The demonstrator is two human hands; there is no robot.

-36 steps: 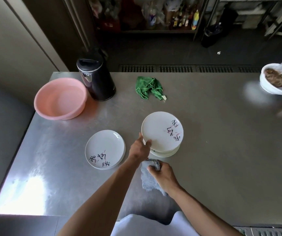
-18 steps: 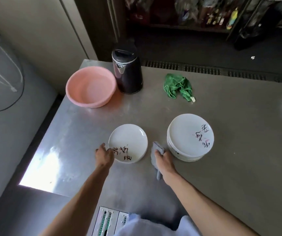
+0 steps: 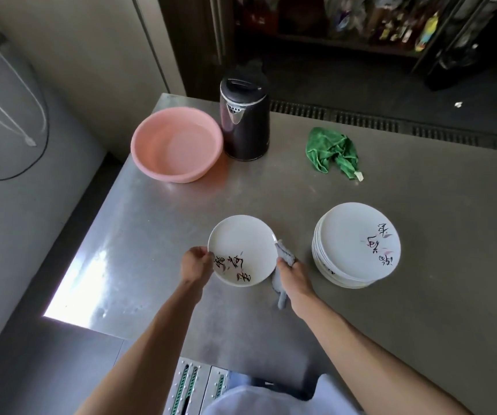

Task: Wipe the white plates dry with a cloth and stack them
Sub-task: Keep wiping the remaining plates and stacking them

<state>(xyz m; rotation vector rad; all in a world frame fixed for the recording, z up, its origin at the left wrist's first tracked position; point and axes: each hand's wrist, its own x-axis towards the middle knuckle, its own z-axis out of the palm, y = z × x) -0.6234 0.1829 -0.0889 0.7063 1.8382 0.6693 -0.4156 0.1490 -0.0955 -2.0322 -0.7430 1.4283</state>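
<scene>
A single white plate point(image 3: 241, 244) with dark brush writing sits in front of me on the steel table point(image 3: 421, 310). My left hand point(image 3: 195, 264) grips its left rim. My right hand point(image 3: 293, 275) holds a grey cloth point(image 3: 283, 290) against the plate's right rim; part of the cloth hangs below the hand. To the right stands a stack of white plates point(image 3: 356, 244), its top plate bearing the same writing.
A pink basin point(image 3: 176, 143) and a dark electric kettle point(image 3: 244, 115) stand at the table's far left. A crumpled green cloth point(image 3: 332, 151) lies behind the plates. The table's left edge drops to the floor near the single plate.
My left hand left the stack, moved to the single plate on the left and took its rim. My right hand carried the grey cloth up to that plate's right edge. The view shifted left.
</scene>
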